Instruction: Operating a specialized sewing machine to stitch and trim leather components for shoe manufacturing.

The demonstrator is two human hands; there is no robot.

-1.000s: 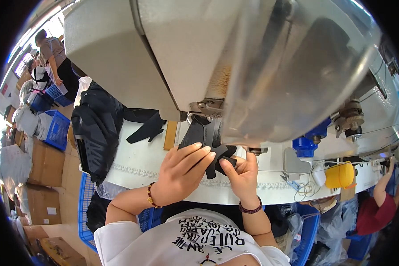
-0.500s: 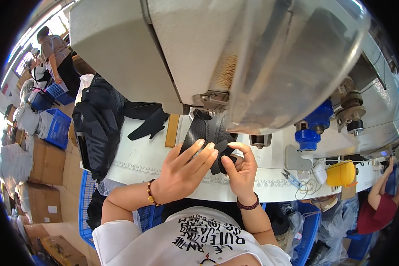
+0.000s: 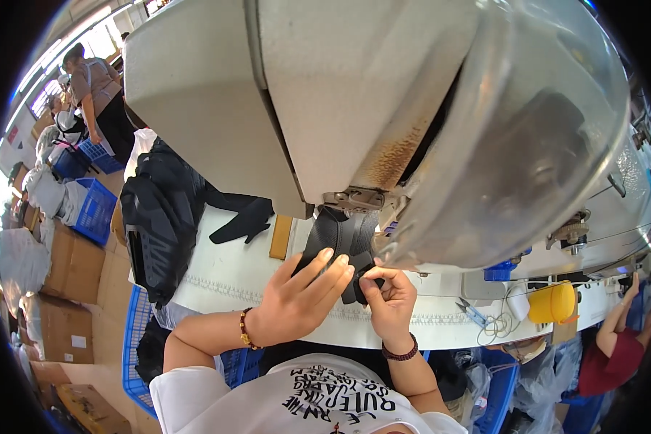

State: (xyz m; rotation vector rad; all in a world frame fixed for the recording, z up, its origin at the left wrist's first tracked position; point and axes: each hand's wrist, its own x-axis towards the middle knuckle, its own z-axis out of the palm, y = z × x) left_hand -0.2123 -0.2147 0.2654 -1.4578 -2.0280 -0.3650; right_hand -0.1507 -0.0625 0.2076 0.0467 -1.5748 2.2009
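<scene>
A black shoe upper (image 3: pixel 334 233), part mesh and part smooth, lies on the white table under the needle end of a large sewing machine (image 3: pixel 362 94). My left hand (image 3: pixel 291 302) rests flat on its near left side, fingers stretched out. At the near right edge, my right hand (image 3: pixel 389 298) pinches the black material between thumb and forefinger, its other fingers curled. The metal parts (image 3: pixel 353 199) at the machine's head hang right above the upper, and the stitching point itself is hidden.
Black pieces are piled (image 3: pixel 163 217) at the table's left, beside a tan block (image 3: pixel 281 237). To the right lie thread snips (image 3: pixel 472 312) and a yellow container (image 3: pixel 552 302). Blue crates (image 3: pixel 139 351) stand below the table. Other people are at the far left and right.
The machine and table appear lower and larger in the picture. My right fingers have curled in closer, and the loose black flap between my hands now lies lower against the upper.
</scene>
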